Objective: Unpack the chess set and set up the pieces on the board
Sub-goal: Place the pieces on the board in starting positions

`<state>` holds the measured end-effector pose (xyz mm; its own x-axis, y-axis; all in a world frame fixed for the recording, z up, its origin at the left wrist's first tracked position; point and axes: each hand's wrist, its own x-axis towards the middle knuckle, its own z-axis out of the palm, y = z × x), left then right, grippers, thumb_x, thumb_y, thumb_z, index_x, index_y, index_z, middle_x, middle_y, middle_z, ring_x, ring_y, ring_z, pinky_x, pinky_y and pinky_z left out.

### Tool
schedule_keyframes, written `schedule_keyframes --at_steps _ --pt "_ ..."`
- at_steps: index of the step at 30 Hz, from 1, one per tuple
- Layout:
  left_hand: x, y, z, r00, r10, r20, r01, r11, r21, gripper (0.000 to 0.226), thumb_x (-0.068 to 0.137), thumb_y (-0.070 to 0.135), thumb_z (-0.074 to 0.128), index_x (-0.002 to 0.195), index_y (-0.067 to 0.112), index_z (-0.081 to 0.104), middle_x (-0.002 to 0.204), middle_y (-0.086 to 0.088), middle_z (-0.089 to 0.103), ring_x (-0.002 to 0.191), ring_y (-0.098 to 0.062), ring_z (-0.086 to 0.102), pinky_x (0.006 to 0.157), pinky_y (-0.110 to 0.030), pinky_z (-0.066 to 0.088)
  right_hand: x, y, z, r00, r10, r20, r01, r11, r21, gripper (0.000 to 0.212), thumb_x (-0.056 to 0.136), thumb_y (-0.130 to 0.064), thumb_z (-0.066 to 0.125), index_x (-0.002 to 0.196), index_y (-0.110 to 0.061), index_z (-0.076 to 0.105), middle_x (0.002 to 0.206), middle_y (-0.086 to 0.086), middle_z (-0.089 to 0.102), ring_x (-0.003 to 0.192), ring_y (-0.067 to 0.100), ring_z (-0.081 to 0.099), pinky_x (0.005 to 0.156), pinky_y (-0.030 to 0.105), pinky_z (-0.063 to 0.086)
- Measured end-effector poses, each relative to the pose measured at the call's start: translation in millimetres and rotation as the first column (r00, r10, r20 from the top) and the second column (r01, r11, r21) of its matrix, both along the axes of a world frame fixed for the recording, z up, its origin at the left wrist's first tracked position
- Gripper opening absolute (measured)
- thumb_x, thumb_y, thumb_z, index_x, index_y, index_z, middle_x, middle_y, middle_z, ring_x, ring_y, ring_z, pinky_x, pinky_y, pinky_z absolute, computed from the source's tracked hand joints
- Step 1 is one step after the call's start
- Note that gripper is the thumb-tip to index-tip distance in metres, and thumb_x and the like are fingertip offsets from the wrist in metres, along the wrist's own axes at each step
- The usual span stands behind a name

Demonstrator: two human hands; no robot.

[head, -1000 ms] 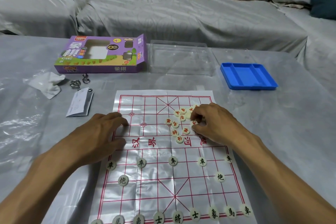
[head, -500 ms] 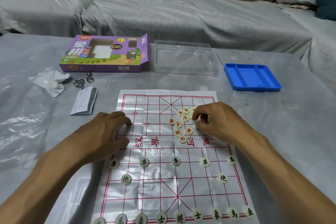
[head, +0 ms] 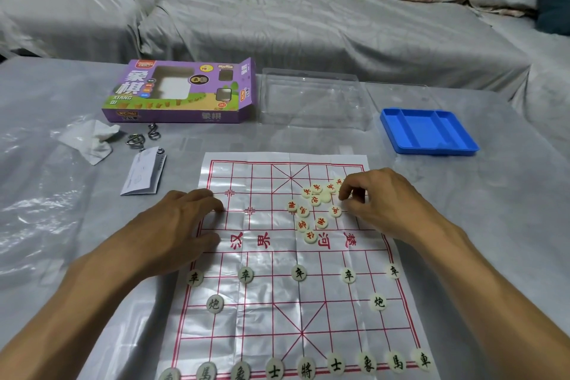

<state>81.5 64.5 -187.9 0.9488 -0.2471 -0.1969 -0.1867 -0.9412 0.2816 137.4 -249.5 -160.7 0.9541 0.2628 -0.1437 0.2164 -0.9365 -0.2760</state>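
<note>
A paper chess board (head: 271, 311) with red lines lies on the table in front of me. Black-lettered pieces (head: 299, 273) stand in their places on its near half. Several red-lettered pieces (head: 314, 200) lie in a loose pile on the far right half. My right hand (head: 385, 203) is at the pile's right edge, fingers curled down, thumb and index pinching a red piece. My left hand (head: 179, 225) rests on the board's left edge, fingers loosely spread, holding nothing.
Along the table's far side are a purple chess box (head: 182, 92), a clear plastic lid (head: 311, 99) and a blue tray (head: 431, 149). A crumpled tissue (head: 89, 139), metal rings (head: 138, 137) and a leaflet (head: 143, 174) lie at the left. Behind the table stands a covered sofa.
My right hand's fingers have shifted slightly up and right at the pile and drawn together. The left hand has stayed on the board's edge.
</note>
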Motion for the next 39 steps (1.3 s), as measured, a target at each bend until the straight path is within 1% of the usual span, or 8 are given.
schedule_keyframes --at_steps 8,13,19,25,29,31,34,39 --pt "-1 -1 2 1.0 0.003 0.0 -0.003 1.0 0.011 0.05 0.09 0.047 0.055 0.137 0.038 0.04 0.146 0.02 0.034 0.13 -0.012 0.034 0.101 -0.034 0.041 4 -6 0 0.999 -0.051 0.007 0.051 0.999 0.004 0.016 0.095 -0.027 0.06 0.109 -0.029 0.067 0.108 -0.005 0.067 0.089 0.01 0.059 0.082 0.022 0.048" --pt "-1 -2 3 1.0 0.003 0.004 -0.003 1.0 0.009 0.05 0.09 0.047 0.055 0.136 0.037 0.041 0.144 0.02 0.035 0.129 -0.011 0.035 0.1 -0.034 0.042 7 -11 -1 0.994 -0.1 0.046 0.1 0.995 0.0 0.019 0.096 -0.023 0.058 0.113 -0.027 0.066 0.116 -0.004 0.066 0.091 0.007 0.054 0.085 0.023 0.047" --pt "-2 -3 4 1.0 0.007 -0.003 -0.007 1.0 0.014 0.051 0.091 0.047 0.055 0.138 0.037 0.039 0.147 0.02 0.032 0.131 -0.012 0.033 0.102 -0.034 0.041 9 -13 -3 0.99 -0.125 0.06 0.127 0.991 -0.034 0.026 0.096 -0.022 0.057 0.122 -0.029 0.06 0.129 -0.004 0.059 0.109 0.013 0.055 0.095 0.03 0.047" --pt "-2 -3 4 1.0 0.003 0.0 -0.003 1.0 0.013 0.05 0.091 0.047 0.054 0.137 0.037 0.039 0.146 0.02 0.033 0.13 -0.01 0.033 0.1 -0.032 0.041 10 -12 -8 0.99 -0.121 0.073 0.125 0.991 -0.055 0.029 0.097 -0.027 0.057 0.126 -0.033 0.058 0.136 -0.005 0.054 0.116 0.015 0.053 0.096 0.031 0.046" --pt "-3 -3 4 1.0 0.003 0.004 -0.003 1.0 0.012 0.05 0.091 0.046 0.054 0.138 0.037 0.039 0.146 0.019 0.034 0.13 -0.011 0.033 0.101 -0.032 0.041 7 -7 -13 0.994 -0.087 0.073 0.091 0.995 -0.05 0.045 0.1 -0.025 0.05 0.141 -0.039 0.042 0.147 -0.006 0.045 0.127 0.017 0.045 0.098 0.031 0.044" --pt "-3 -3 4 1.0 0.008 0.002 -0.008 1.0 0.012 0.05 0.091 0.046 0.054 0.138 0.036 0.039 0.147 0.019 0.033 0.132 -0.011 0.033 0.102 -0.033 0.041 3 -3 -17 0.996 -0.028 0.081 0.032 0.998 -0.052 0.045 0.102 -0.026 0.044 0.144 -0.039 0.037 0.15 -0.009 0.04 0.128 0.017 0.042 0.099 0.032 0.042" --pt "-2 -4 4 1.0 0.009 -0.001 -0.009 1.0 0.019 0.05 0.092 0.047 0.053 0.139 0.037 0.038 0.149 0.019 0.03 0.133 -0.011 0.031 0.103 -0.032 0.04 0 1 -24 0.993 0.054 0.103 -0.045 0.996 -0.083 0.039 0.103 -0.032 0.041 0.142 -0.035 0.043 0.148 -0.011 0.044 0.125 0.016 0.043 0.1 0.031 0.04" --pt "-3 -4 5 1.0 0.004 -0.006 -0.003 1.0 0.028 0.052 0.089 0.054 0.046 0.137 0.037 0.039 0.147 0.02 0.032 0.131 -0.011 0.033 0.101 -0.032 0.041 3 2 -35 0.984 0.0 0.178 0.004 1.0 -0.022 0.033 0.101 -0.027 0.047 0.133 -0.029 0.054 0.134 -0.007 0.056 0.114 0.014 0.048 0.092 0.028 0.044"
